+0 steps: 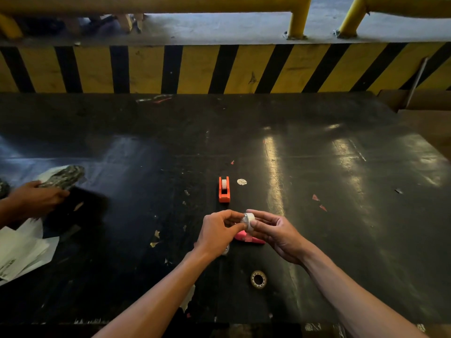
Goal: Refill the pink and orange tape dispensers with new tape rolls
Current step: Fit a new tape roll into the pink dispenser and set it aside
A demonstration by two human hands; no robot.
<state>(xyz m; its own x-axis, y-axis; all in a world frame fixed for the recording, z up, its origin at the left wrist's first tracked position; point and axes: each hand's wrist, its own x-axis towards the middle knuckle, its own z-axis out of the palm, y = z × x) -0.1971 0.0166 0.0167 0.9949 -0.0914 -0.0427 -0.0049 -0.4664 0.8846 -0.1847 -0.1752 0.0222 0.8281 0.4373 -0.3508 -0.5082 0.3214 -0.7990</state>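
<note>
Two bare hands meet above a big, dark, shiny table (317, 167). The left hand (217, 234) and the right hand (275, 231) both hold one small clear roll of tape (249, 220) up in the air. The fingertips of both hands pinch it, one hand on each side. There are two tape dispensers. The small orange plastic tape dispenser (224, 189) stands on the table, a little farther away than the hands, and it has a white roll inside. The pink plastic tape dispenser (247, 238) lies on the table just under the hands, partly hidden by them. One more clear tape roll with a brown middle ring (258, 279) lies flat on the table, closer to the person. One little white round sticker (241, 182) sits just beside the orange dispenser. Far to the left, another person's hand (36, 198) holds a speckled grey cloth (63, 176) over white paper sheets (22, 252).
</note>
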